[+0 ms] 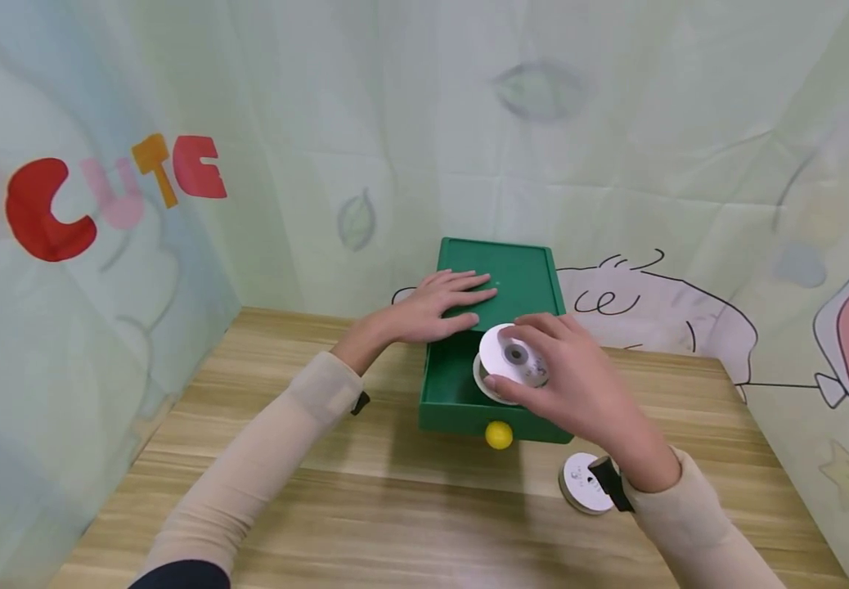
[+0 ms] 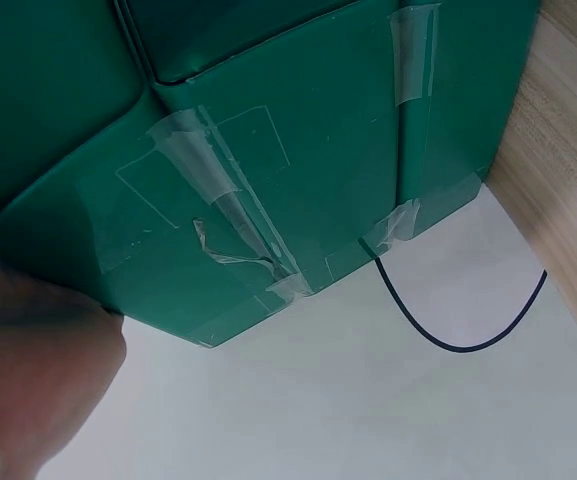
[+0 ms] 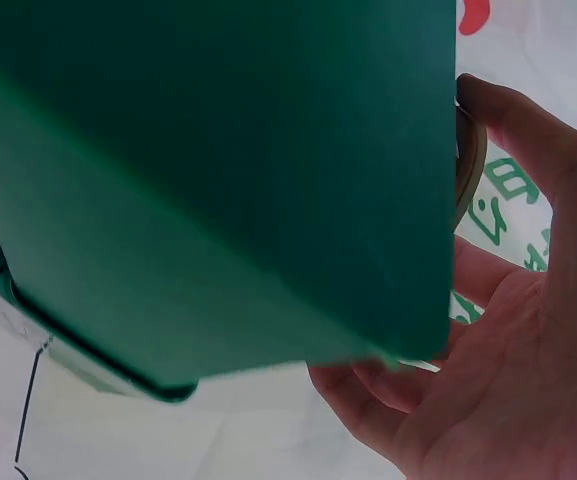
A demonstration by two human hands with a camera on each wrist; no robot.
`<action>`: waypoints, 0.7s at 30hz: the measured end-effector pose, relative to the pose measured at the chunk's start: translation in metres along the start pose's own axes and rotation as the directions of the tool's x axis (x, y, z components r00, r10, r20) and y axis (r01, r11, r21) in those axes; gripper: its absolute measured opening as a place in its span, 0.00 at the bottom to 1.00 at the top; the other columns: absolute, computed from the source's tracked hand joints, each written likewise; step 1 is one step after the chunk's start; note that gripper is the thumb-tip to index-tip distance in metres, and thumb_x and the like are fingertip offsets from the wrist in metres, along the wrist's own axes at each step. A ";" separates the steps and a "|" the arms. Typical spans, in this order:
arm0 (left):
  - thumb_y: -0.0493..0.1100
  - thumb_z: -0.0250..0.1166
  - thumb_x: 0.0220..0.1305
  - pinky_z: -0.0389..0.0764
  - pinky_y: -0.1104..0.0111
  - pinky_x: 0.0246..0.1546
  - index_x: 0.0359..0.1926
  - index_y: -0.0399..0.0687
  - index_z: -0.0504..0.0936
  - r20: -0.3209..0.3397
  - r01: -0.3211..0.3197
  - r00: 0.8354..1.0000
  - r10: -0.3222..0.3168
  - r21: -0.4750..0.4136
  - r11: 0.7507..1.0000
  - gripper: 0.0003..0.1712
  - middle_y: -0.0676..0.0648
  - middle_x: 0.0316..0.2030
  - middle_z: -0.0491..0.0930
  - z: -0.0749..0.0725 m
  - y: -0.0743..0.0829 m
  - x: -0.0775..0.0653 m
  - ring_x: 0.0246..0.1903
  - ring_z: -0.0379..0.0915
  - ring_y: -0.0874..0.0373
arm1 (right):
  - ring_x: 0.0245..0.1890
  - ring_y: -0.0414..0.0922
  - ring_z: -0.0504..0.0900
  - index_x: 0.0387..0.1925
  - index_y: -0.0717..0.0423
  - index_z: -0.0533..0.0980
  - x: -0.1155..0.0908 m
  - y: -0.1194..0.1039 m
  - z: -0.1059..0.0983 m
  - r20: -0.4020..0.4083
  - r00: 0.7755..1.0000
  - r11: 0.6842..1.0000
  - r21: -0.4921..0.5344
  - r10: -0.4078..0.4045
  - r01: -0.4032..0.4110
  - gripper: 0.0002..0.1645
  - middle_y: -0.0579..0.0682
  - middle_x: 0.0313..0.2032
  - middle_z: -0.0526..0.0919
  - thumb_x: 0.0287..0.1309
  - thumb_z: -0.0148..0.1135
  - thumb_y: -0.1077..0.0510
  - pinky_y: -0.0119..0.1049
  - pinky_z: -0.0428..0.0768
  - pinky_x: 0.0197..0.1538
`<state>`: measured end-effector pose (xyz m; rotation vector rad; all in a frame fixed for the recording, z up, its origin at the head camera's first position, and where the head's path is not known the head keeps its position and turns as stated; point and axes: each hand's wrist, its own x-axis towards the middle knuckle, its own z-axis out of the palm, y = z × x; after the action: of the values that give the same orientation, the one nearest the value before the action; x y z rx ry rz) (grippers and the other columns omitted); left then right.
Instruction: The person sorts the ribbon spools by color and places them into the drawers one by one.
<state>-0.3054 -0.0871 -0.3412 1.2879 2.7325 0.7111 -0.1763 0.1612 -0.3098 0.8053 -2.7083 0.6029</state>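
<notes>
I watch from afar as the person's right hand [image 1: 586, 380] pinches a white, round, flat-flanged spool [image 1: 503, 364] by its rim, thumb on the near side, fingers on the far, over the pulled-out green, plastic-looking drawer [image 1: 454, 417] with its round yellow knob [image 1: 499, 435]. The left hand [image 1: 439, 311], fingers straight and spread, rests on top of the smooth green box-shaped cabinet [image 1: 523, 274], probably to steady it. The rim grip, I judge, leaves the flat underside free. The spool's printed face looks up toward the head camera; being round, it has no long axis across that face, and its axle appears to run steeply upward. Green panels block the right wrist view, so I cannot tell whether the spool touches the drawer. A second white-faced round spool [image 1: 585, 484] lies flat on the wood-grain table [image 1: 366, 523].
</notes>
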 end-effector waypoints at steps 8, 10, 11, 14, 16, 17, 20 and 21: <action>0.52 0.53 0.82 0.35 0.48 0.83 0.82 0.50 0.64 0.004 -0.004 1.000 0.004 -0.006 1.000 0.33 0.44 0.84 0.54 0.000 0.001 0.001 0.84 0.42 0.46 | 0.56 0.53 0.79 0.58 0.51 0.85 0.001 -0.001 0.013 -0.017 0.999 0.999 0.021 -0.038 0.039 0.35 0.51 0.57 0.84 0.55 0.79 0.35 0.48 0.82 0.50; 0.52 0.53 0.82 0.35 0.48 0.83 0.82 0.50 0.64 0.002 -0.009 1.000 0.009 -0.007 1.000 0.33 0.44 0.84 0.55 0.000 0.002 0.001 0.84 0.43 0.45 | 0.55 0.53 0.79 0.58 0.51 0.86 0.001 0.000 0.015 -0.023 0.999 0.999 0.018 -0.047 0.047 0.35 0.51 0.57 0.85 0.54 0.80 0.36 0.49 0.82 0.50; 0.52 0.53 0.82 0.35 0.48 0.83 0.82 0.50 0.65 0.001 -0.010 1.000 0.010 -0.007 1.000 0.33 0.44 0.84 0.55 0.000 0.002 0.001 0.84 0.43 0.45 | 0.54 0.53 0.80 0.57 0.51 0.86 0.001 0.000 0.016 -0.026 0.998 0.999 0.016 -0.051 0.052 0.35 0.51 0.56 0.85 0.54 0.80 0.36 0.49 0.82 0.50; 0.51 0.53 0.82 0.35 0.48 0.83 0.81 0.50 0.65 -0.003 -0.012 1.000 0.012 -0.004 1.000 0.33 0.44 0.83 0.55 0.000 0.002 0.001 0.84 0.43 0.45 | 0.53 0.54 0.80 0.57 0.51 0.86 0.001 0.001 0.018 -0.033 0.997 0.998 0.012 -0.064 0.064 0.35 0.52 0.56 0.86 0.54 0.81 0.37 0.51 0.81 0.51; 0.51 0.53 0.82 0.35 0.48 0.83 0.81 0.50 0.65 -0.005 -0.012 1.000 0.012 -0.001 1.000 0.33 0.44 0.83 0.55 0.000 0.002 0.001 0.84 0.43 0.45 | 0.53 0.54 0.80 0.57 0.51 0.86 0.002 0.001 0.020 -0.037 0.997 0.997 0.012 -0.070 0.070 0.34 0.52 0.55 0.86 0.54 0.81 0.38 0.51 0.81 0.51; 0.51 0.53 0.82 0.35 0.48 0.83 0.81 0.50 0.65 -0.006 -0.011 1.000 0.011 0.000 1.000 0.33 0.44 0.83 0.55 0.000 0.002 0.001 0.84 0.43 0.45 | 0.53 0.54 0.80 0.57 0.51 0.86 0.002 0.001 0.020 -0.037 0.997 0.997 0.013 -0.070 0.071 0.34 0.52 0.55 0.86 0.54 0.81 0.38 0.52 0.81 0.51; 0.51 0.53 0.82 0.35 0.47 0.83 0.81 0.50 0.65 -0.009 -0.011 1.000 0.011 0.002 1.000 0.33 0.43 0.83 0.55 0.000 0.003 0.001 0.84 0.44 0.45 | 0.53 0.54 0.80 0.57 0.51 0.86 0.002 0.001 0.020 -0.037 0.997 0.997 0.015 -0.071 0.071 0.34 0.52 0.55 0.86 0.54 0.81 0.38 0.53 0.81 0.52; 0.51 0.53 0.82 0.35 0.47 0.83 0.81 0.50 0.65 -0.009 -0.011 1.000 0.011 0.002 1.000 0.33 0.43 0.83 0.55 0.000 0.003 0.001 0.84 0.44 0.45 | 0.53 0.54 0.80 0.57 0.51 0.86 0.002 0.001 0.020 -0.037 0.997 0.997 0.016 -0.071 0.071 0.34 0.52 0.55 0.86 0.54 0.81 0.38 0.53 0.81 0.52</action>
<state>-0.3042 -0.0850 -0.3396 1.3037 2.7361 0.7168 -0.1809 0.1522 -0.3277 0.8820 -2.6330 0.6201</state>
